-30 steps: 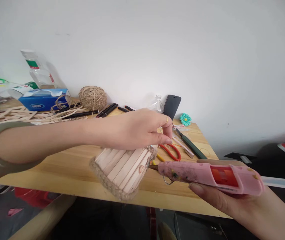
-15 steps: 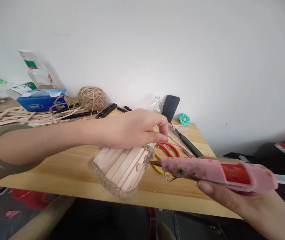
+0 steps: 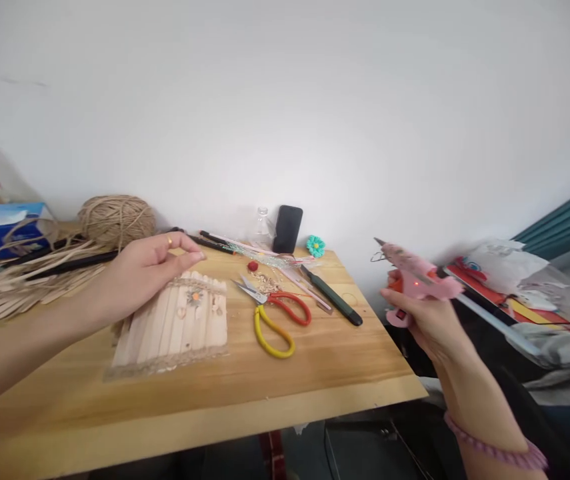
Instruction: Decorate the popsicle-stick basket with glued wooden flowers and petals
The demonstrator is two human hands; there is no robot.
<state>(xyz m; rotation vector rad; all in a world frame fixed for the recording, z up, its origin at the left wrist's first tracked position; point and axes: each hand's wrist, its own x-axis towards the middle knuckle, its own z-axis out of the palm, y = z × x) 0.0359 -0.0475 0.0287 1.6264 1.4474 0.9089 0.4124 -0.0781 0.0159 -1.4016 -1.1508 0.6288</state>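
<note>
My left hand (image 3: 157,261) is above the top left of a wooden-stick craft piece (image 3: 175,330), thumb and forefinger pinched together; anything between the tips is too small to make out. The craft piece rests on the table, with twine along its top and bottom edges and small decorations, one orange-centred, on its face. Off the table's right edge, my right hand (image 3: 429,323) grips a pink hot glue gun (image 3: 415,280), its nozzle pointing up and left and a red light lit. Between the hands lie scissors (image 3: 269,313) with red and yellow handles, blades apart.
A dark green craft knife (image 3: 332,297) lies right of the scissors. Behind are a red bead-like ball (image 3: 253,266), a phone (image 3: 287,229), a small glass bottle (image 3: 263,227) and a teal flower (image 3: 315,246). A twine ball (image 3: 117,220) and wooden strips (image 3: 29,287) are at left.
The glue gun has moved right and up, away from the craft piece, its nozzle now raised. The craft piece has gone from tilted to resting on the table. The view has swung right.
</note>
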